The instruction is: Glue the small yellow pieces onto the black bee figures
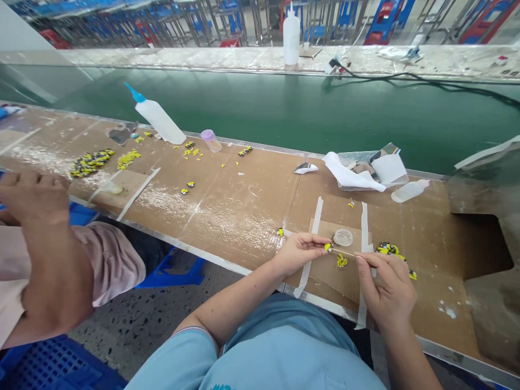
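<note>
My left hand pinches a small yellow piece just above a taped cardboard pad on the brown workbench. A thin stick is pinched in my right hand, and its tip reaches the yellow piece. Just behind the stick sits a small clear round dish. Another yellow piece lies on the pad below the stick. Right of my right hand lies a small pile of yellow and black pieces.
A co-worker's arm and hand rest at the left bench edge near piles of yellow and black pieces. A squeeze bottle, small jar, white rags and another bottle lie along the bench. A green conveyor belt runs behind.
</note>
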Demonstrator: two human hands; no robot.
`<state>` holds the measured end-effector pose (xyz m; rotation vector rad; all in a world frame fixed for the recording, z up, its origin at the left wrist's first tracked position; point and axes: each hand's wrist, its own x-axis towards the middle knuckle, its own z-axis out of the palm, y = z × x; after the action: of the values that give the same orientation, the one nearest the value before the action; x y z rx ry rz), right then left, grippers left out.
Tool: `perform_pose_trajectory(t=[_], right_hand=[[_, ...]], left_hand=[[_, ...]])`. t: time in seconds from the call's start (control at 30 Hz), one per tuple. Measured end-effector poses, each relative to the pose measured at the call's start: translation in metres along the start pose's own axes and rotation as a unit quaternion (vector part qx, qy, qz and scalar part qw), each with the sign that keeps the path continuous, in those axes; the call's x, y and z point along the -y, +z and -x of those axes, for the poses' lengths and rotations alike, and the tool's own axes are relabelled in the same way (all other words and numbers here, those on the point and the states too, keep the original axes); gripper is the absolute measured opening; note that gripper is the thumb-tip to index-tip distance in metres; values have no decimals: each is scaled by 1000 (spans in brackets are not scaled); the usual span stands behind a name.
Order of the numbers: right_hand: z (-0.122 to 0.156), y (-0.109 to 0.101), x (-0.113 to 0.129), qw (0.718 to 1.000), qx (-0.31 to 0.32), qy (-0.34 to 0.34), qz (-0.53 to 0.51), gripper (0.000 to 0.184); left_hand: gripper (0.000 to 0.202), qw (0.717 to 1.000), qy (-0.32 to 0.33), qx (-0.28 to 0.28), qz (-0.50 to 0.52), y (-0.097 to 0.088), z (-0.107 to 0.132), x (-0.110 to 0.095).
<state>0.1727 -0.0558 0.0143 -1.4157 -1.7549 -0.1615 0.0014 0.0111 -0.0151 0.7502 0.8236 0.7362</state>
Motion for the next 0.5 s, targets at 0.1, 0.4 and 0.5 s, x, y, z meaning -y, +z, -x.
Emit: perform_pose_trajectory(t=[0.1,0.4,0.5], right_hand=[[2,-1,-2,999,-1,48,-10,7],[-8,-4,-16,996,-10,22,92,13],[-9,0,-18,995,6,0,101,15]], left_hand=[[41,1000,-1,2,1,0,0,0],[48,1000,-4,8,-4,-1,0,0],[47,1000,-4,6,0,-1,0,0]])
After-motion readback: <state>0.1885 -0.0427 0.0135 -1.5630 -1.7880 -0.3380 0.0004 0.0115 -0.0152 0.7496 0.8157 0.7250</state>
